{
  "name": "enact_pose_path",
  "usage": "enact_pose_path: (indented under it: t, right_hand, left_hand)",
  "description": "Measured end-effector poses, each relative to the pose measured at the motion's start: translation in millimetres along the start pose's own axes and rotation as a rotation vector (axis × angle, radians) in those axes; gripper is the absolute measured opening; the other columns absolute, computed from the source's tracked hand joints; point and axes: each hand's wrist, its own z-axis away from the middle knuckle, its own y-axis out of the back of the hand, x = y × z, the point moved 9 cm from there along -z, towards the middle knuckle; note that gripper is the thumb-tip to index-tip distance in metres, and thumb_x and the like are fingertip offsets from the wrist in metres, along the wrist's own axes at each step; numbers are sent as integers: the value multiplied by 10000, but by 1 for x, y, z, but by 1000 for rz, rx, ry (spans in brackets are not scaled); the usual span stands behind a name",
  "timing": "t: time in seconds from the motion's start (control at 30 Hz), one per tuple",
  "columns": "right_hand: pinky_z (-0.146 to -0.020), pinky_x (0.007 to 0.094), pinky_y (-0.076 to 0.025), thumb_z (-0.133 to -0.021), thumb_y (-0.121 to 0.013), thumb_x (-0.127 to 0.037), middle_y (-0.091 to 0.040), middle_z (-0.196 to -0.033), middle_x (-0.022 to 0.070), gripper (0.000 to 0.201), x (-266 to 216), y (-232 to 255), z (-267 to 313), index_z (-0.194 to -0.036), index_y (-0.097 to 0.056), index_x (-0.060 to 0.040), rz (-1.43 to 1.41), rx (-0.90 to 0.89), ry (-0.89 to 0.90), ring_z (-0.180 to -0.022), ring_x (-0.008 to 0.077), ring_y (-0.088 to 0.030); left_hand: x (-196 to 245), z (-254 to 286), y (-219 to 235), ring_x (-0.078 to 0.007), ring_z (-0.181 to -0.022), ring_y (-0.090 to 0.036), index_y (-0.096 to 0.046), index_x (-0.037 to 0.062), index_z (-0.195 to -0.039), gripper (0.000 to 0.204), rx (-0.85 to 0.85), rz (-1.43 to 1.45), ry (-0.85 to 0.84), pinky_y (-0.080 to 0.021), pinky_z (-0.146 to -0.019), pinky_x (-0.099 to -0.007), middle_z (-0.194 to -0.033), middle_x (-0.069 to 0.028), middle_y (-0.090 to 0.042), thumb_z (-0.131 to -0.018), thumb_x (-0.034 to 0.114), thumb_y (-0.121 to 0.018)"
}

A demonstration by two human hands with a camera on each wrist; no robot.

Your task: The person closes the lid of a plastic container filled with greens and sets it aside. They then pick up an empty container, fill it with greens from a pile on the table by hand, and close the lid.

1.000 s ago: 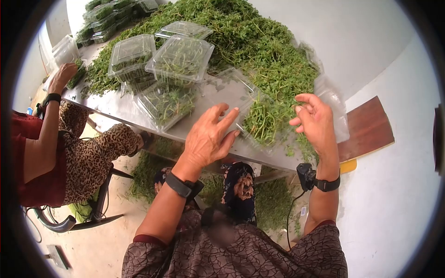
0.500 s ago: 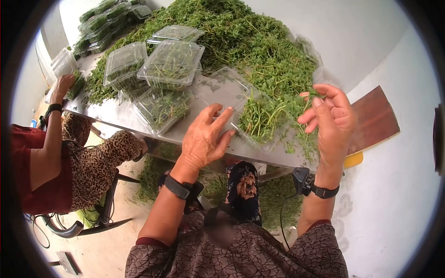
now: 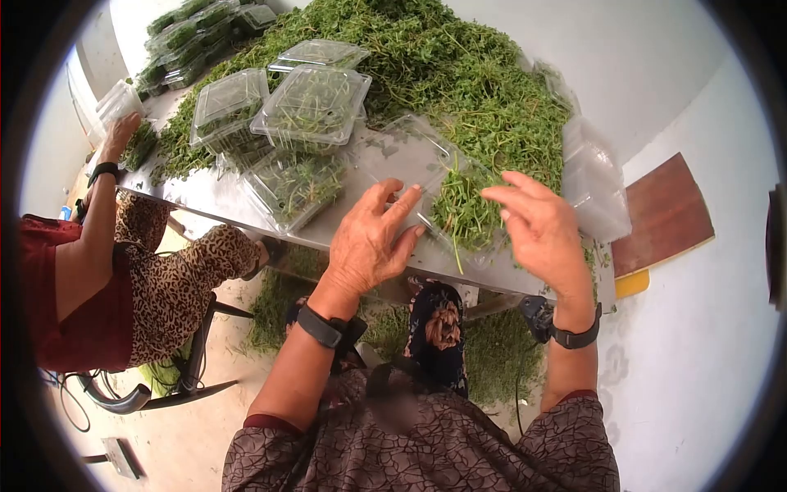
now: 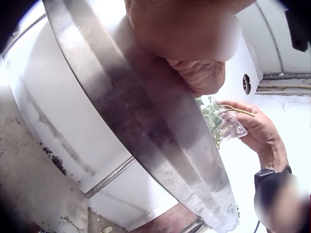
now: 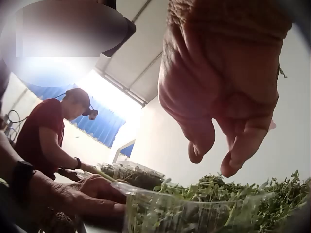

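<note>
An unlidded-looking clear plastic clamshell box [image 5: 127, 213] holds leafy green stems [image 3: 463, 205] near the table's front edge. My left hand [image 3: 373, 238] rests at the box's left side, index finger and thumb extended toward its rim. Over the right part of the box hovers my right hand [image 3: 541, 234]. Its thumb and fingers point down and stand apart in the right wrist view, with nothing seen between them. One long stem [image 4: 240, 111] sticks out over the box's edge. The box's open lid [image 3: 414, 148] lies flat on the metal table behind it.
A large heap of greens [image 3: 443, 74] covers the back of the table. Filled clamshells [image 3: 311, 102] are stacked at left, more at far left. Nested empty boxes [image 3: 594, 184] stand right, beside a brown board [image 3: 664, 217]. Another person [image 3: 82, 279] sits at left.
My right hand first moved right and picked up a green sprig, then came back left over the box, where the sprig no longer shows in the fingers. My left hand has barely moved.
</note>
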Motion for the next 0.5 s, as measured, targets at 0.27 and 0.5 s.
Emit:
enact_pose_path:
  t: [0.27, 0.5]
  right_hand:
    - [-882, 376, -433, -712, -521, 85, -639, -974, 160, 227, -10, -43, -4, -880, -653, 9, 260, -160, 262, -1013, 323, -552]
    - [-888, 407, -423, -672, -504, 104, -637, -875, 133, 203, 1, -42, -1, -782, -648, 13, 376, -235, 282, -1017, 323, -555]
  left_hand:
    - [1, -1, 0, -319, -911, -602, -573, 77, -1216, 514, 0, -31, 14, -511, -785, -390, -1129, -157, -539, -725, 118, -722]
    - [1, -2, -1, -319, -908, -589, -577, 78, -1210, 494, -1, -26, 15, -511, -777, -388, -1100, -155, -539, -739, 128, -718]
